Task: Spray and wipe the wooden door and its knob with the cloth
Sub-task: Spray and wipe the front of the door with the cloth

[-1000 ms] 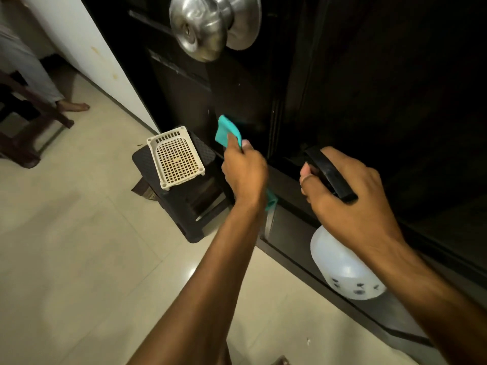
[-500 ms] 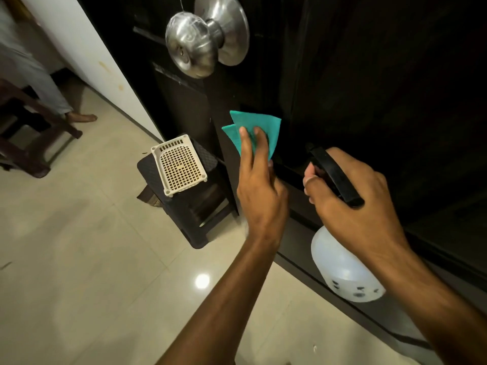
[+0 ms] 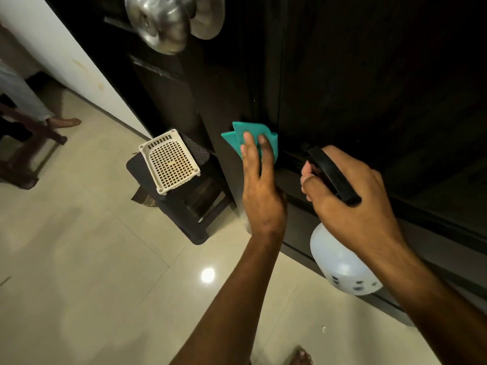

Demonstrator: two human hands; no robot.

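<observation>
Two risks stand out, taken from left to right. At centre left, the white perforated basket (image 3: 169, 162) sits tilted on a dark stool (image 3: 184, 206) just beside the door (image 3: 342, 75); a wide wiping sweep could knock it off. At centre frame, the left hand (image 3: 259, 191) presses the teal cloth (image 3: 250, 139) flat against the door with straight fingers (image 3: 247, 151), so the loose corners, pointing up-left, could slip free. At right, the right hand (image 3: 353, 198) grips the spray bottle (image 3: 342, 264); its black head runs up-left toward the cloth, so a squeeze might wet the left hand. The steel knob (image 3: 163, 22) sits at upper centre, untouched.
</observation>
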